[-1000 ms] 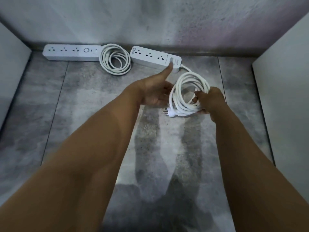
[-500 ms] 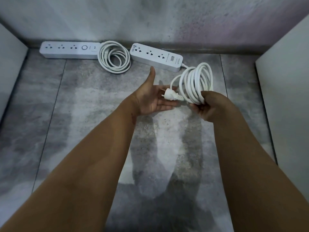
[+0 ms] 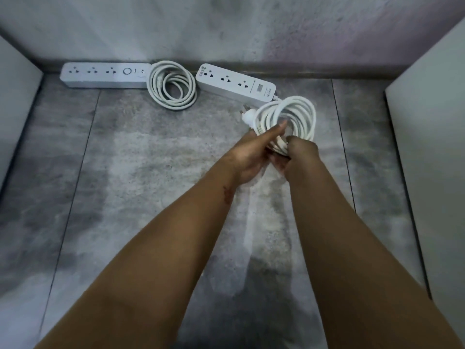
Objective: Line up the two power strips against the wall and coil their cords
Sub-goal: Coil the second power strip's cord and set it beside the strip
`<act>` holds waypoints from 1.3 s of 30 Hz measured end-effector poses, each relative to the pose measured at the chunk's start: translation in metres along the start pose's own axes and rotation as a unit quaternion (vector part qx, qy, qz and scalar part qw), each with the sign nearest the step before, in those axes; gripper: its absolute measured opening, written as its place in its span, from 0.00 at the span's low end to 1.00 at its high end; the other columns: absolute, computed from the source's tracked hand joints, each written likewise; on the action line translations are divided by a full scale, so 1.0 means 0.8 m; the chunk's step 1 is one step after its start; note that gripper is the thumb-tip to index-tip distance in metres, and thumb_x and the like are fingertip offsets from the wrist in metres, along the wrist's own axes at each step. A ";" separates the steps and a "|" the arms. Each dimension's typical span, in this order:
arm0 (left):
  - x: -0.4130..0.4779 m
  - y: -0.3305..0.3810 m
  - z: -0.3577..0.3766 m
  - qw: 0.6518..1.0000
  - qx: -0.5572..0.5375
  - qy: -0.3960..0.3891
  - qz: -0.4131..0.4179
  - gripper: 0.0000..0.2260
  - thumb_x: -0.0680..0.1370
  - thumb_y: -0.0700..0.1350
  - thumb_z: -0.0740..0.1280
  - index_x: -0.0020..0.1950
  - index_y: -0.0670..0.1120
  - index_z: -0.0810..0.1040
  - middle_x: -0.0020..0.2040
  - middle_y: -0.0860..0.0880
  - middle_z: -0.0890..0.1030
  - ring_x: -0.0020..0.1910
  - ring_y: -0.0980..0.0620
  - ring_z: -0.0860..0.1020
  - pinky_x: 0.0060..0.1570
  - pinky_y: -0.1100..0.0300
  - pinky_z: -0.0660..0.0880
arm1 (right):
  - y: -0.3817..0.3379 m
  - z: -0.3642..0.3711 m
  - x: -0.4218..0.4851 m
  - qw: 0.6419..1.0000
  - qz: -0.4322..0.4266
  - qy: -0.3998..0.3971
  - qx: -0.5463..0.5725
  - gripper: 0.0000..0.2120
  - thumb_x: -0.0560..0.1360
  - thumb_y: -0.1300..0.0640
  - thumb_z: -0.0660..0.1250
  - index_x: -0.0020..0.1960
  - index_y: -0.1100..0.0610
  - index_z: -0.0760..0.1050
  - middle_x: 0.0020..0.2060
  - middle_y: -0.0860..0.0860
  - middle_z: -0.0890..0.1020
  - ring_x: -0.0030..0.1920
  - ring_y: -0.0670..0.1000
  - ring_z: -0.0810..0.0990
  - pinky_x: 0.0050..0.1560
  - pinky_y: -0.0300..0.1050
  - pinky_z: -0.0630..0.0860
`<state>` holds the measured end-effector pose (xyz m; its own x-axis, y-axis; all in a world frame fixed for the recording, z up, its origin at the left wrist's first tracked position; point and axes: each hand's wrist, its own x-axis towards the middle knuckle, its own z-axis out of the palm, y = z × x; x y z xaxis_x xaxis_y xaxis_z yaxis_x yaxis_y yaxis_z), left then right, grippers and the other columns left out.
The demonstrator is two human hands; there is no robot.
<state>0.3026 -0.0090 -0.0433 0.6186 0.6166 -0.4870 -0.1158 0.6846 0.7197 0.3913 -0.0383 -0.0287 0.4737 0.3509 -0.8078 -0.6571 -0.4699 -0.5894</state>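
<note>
White coiled cord held off the floor, several loops bunched, standing roughly upright; its plug juts from the coil's left side, prongs pointing up-left. Right hand closed in a fist around the bottom of the loops. Left hand flat alongside the coil, fingers straight and together, thumb extended, pressing the loops; no pinch visible. Cord runs to the right power strip, which lies angled, its left end near the wall, right end farther out. Left power strip sits flush along the wall base, its own cord coil flat on the floor between the strips. Floor: mottled grey tiles. White panels flank both sides.
</note>
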 end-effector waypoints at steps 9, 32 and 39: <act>0.031 0.014 0.007 0.982 0.115 0.143 0.034 0.11 0.74 0.35 0.67 0.54 0.33 0.80 0.44 0.35 0.83 0.41 0.41 0.82 0.43 0.50 0.80 | -0.016 -0.008 0.017 0.975 -0.108 -0.002 -0.195 0.23 0.68 0.47 0.72 0.56 0.61 0.78 0.41 0.54 0.82 0.33 0.48 0.79 0.31 0.38 0.69; 0.107 0.094 -0.003 0.919 0.378 0.065 0.091 0.10 0.75 0.33 0.63 0.55 0.38 0.78 0.47 0.36 0.82 0.45 0.42 0.81 0.51 0.46 0.79 | -0.046 0.022 0.077 0.993 -0.107 -0.008 -0.048 0.09 0.78 0.59 0.68 0.40 0.59 0.72 0.34 0.56 0.77 0.28 0.50 0.75 0.29 0.40 0.74; 0.137 0.097 0.008 0.795 0.574 0.135 0.142 0.23 0.76 0.51 0.67 0.67 0.43 0.69 0.63 0.45 0.77 0.62 0.43 0.75 0.59 0.52 0.71 | -0.054 0.033 0.082 0.996 -0.093 0.001 -0.014 0.12 0.80 0.54 0.65 0.41 0.60 0.72 0.33 0.55 0.78 0.29 0.50 0.78 0.33 0.43 0.80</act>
<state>0.3665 0.1094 -0.0376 0.4861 0.8503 -0.2014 0.6603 -0.2065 0.7221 0.4354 0.0265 -0.0555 0.5875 0.4322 -0.6841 -0.5404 -0.4197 -0.7293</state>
